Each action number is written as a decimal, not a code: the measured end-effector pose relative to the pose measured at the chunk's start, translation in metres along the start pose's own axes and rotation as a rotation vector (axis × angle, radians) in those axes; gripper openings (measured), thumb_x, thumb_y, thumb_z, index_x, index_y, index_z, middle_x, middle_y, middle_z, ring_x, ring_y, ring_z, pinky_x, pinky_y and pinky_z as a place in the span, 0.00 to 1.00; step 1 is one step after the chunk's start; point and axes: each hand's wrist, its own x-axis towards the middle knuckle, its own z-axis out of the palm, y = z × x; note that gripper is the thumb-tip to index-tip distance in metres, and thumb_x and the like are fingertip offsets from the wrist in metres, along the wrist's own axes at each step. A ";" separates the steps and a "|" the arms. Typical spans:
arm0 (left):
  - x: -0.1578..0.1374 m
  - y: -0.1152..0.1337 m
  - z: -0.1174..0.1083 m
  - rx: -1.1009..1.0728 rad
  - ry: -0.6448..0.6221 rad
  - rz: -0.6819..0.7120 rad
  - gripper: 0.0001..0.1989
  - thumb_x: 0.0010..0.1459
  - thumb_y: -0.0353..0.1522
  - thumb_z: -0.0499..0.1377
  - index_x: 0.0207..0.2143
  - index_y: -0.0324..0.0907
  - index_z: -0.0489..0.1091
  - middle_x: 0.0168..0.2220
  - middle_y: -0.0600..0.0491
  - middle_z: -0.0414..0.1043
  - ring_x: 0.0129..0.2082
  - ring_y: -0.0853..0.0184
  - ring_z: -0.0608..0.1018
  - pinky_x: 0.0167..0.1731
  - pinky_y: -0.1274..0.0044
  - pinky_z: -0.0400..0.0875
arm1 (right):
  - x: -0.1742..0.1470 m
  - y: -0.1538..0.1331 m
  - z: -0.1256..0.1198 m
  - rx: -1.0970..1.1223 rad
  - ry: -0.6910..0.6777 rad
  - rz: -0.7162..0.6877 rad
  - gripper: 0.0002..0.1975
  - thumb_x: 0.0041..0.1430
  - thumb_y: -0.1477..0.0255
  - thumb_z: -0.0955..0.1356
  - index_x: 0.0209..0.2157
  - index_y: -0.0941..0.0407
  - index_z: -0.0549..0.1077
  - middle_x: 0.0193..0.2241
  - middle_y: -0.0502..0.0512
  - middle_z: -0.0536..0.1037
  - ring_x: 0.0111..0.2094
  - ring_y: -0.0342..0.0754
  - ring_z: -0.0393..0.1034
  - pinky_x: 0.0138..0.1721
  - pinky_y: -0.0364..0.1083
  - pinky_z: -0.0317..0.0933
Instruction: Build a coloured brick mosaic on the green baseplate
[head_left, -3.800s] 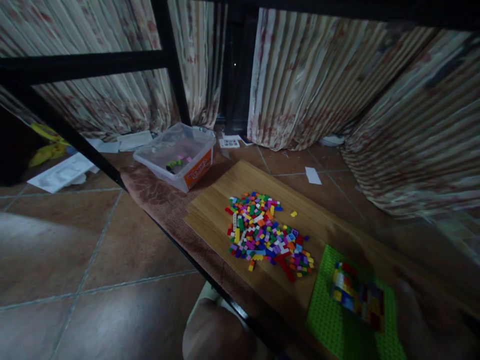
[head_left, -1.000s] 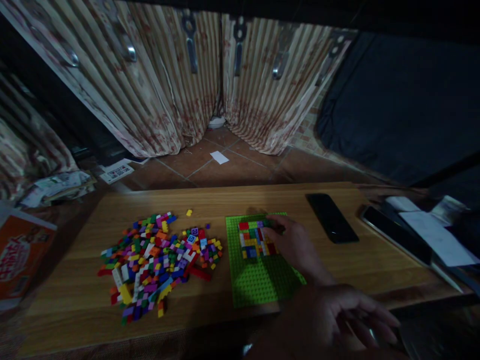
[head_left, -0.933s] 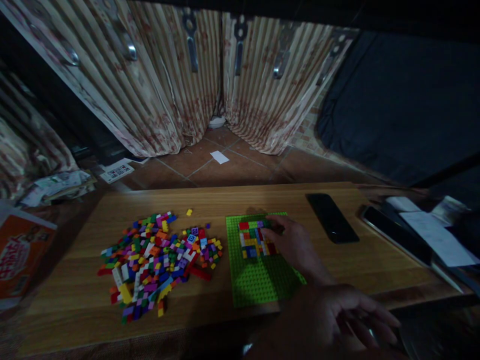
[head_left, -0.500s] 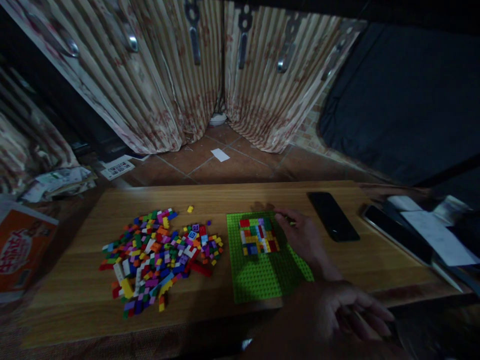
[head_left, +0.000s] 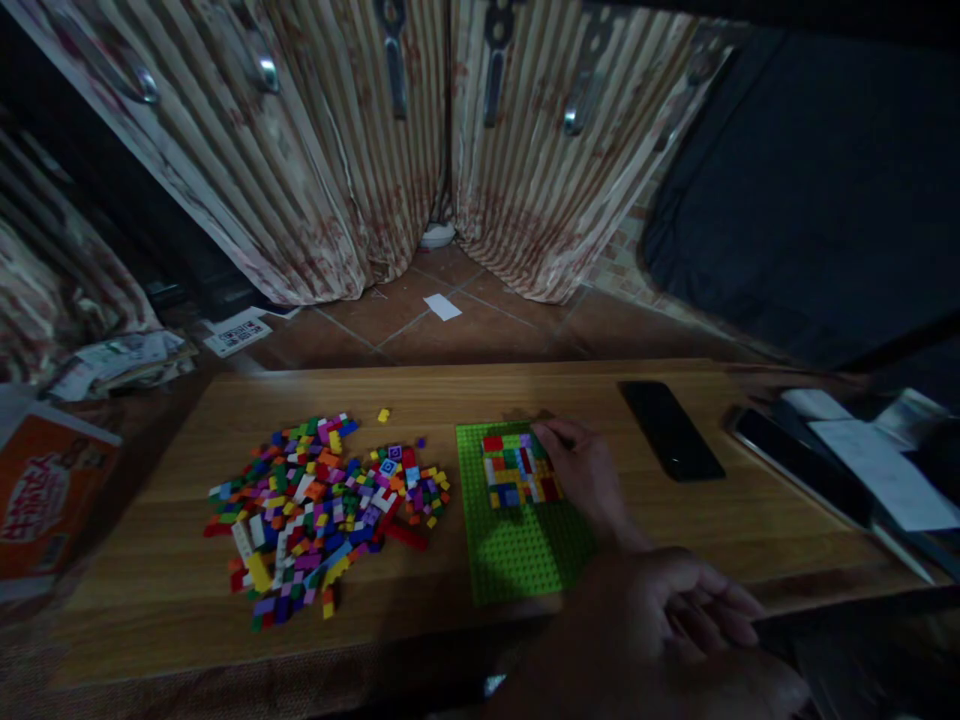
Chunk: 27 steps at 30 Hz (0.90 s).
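Sitting on a plate, joined bricks are lying left of the right hand, the nearer one; I cannot tell whether it is gripping any.

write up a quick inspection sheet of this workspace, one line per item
Surface: wood-grain board, dimly lit.
Job's things: loose brick pile left of the green baseplate; multicoloured brick patch on the baseplate.
Clutter: black phone on the board; second phone-like device and papers further right.
Hands: right hand at the patch's far right corner, contact unclear; left hand nearer the camera, fingers loosely curled.
Cables: nothing seen.
Surroundings: patterned curtains, tiled floor, orange-labelled container at left.
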 end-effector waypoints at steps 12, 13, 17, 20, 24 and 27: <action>0.008 -0.021 -0.002 -0.056 0.000 0.102 0.21 0.47 0.37 0.66 0.44 0.40 0.74 0.39 0.51 0.74 0.36 0.69 0.74 0.38 0.77 0.69 | -0.006 0.001 0.006 -0.166 0.012 -0.069 0.18 0.62 0.61 0.60 0.37 0.54 0.78 0.37 0.58 0.78 0.42 0.53 0.68 0.47 0.53 0.60; 0.009 -0.021 -0.003 -0.058 -0.015 0.110 0.21 0.47 0.36 0.66 0.44 0.40 0.74 0.39 0.51 0.74 0.36 0.69 0.74 0.38 0.77 0.69 | -0.006 0.002 0.007 -0.179 0.010 -0.071 0.18 0.62 0.61 0.60 0.37 0.53 0.78 0.37 0.58 0.78 0.42 0.53 0.68 0.47 0.53 0.60; 0.012 -0.022 -0.004 -0.027 -0.004 0.134 0.20 0.47 0.36 0.66 0.44 0.39 0.73 0.39 0.50 0.74 0.34 0.70 0.74 0.36 0.78 0.68 | -0.009 0.004 0.011 -0.221 0.039 -0.065 0.18 0.63 0.60 0.60 0.39 0.52 0.77 0.38 0.57 0.77 0.43 0.53 0.66 0.48 0.54 0.58; 0.013 -0.023 -0.002 0.047 0.059 0.167 0.20 0.48 0.37 0.65 0.44 0.38 0.73 0.39 0.49 0.75 0.34 0.70 0.73 0.34 0.78 0.67 | -0.011 0.003 0.014 -0.213 0.055 -0.062 0.18 0.63 0.60 0.59 0.39 0.51 0.77 0.39 0.56 0.77 0.44 0.53 0.66 0.49 0.54 0.58; 0.013 -0.025 0.000 0.114 0.093 0.172 0.19 0.48 0.38 0.65 0.42 0.38 0.73 0.37 0.50 0.75 0.31 0.71 0.73 0.30 0.79 0.66 | -0.009 0.004 0.010 -0.162 0.028 -0.059 0.19 0.63 0.59 0.59 0.38 0.53 0.77 0.39 0.57 0.77 0.43 0.53 0.67 0.49 0.54 0.58; 0.014 -0.028 0.001 0.120 0.085 0.184 0.18 0.50 0.38 0.63 0.43 0.38 0.73 0.36 0.50 0.75 0.31 0.71 0.73 0.29 0.79 0.66 | -0.006 0.006 0.004 -0.061 -0.011 -0.059 0.23 0.64 0.58 0.56 0.39 0.55 0.77 0.40 0.58 0.77 0.43 0.52 0.69 0.49 0.52 0.59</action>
